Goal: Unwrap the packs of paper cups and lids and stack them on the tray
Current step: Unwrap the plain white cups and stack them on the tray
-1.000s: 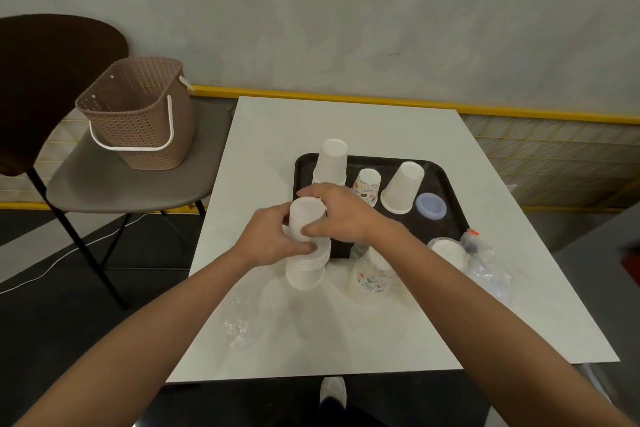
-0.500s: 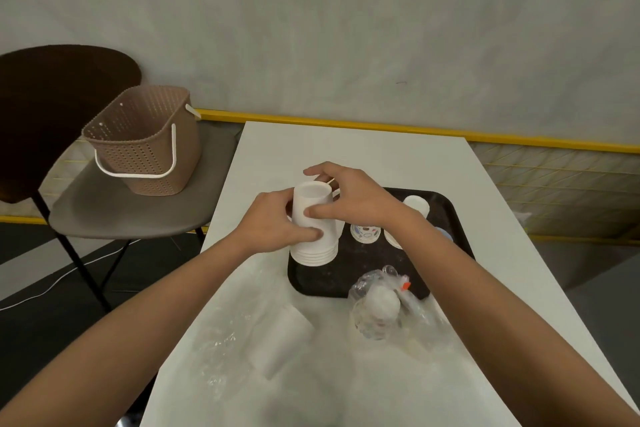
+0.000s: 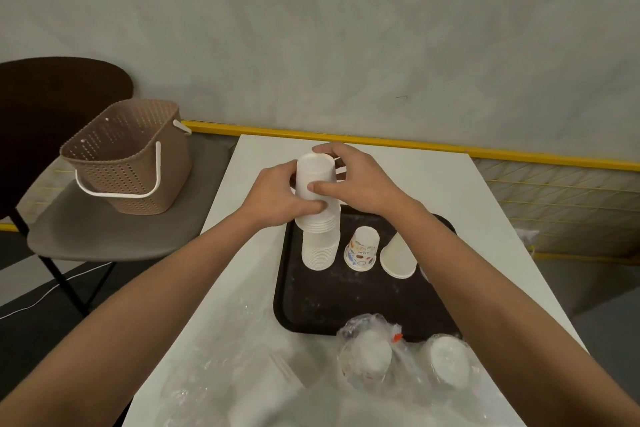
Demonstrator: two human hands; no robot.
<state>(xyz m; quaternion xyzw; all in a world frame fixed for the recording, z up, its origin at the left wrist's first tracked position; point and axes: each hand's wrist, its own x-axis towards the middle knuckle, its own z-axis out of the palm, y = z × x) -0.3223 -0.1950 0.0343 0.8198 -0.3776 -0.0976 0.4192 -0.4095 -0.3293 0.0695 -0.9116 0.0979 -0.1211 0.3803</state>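
my left hand [image 3: 277, 196] and right hand [image 3: 360, 180] clamp the white cup stack [image 3: 318, 215] standing at the tray [image 3: 311, 308]'s far left; light, crushable paper, i'd grip low, gently.

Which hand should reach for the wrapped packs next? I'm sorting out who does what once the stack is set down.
Right, probably. The wrapped packs lie at the table's near right, under the right hand's forearm; the left hand would cross over.

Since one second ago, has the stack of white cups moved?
Yes. The stack of white cups, held by both hands, went from the bare table onto the black tray, beside the patterned cup.
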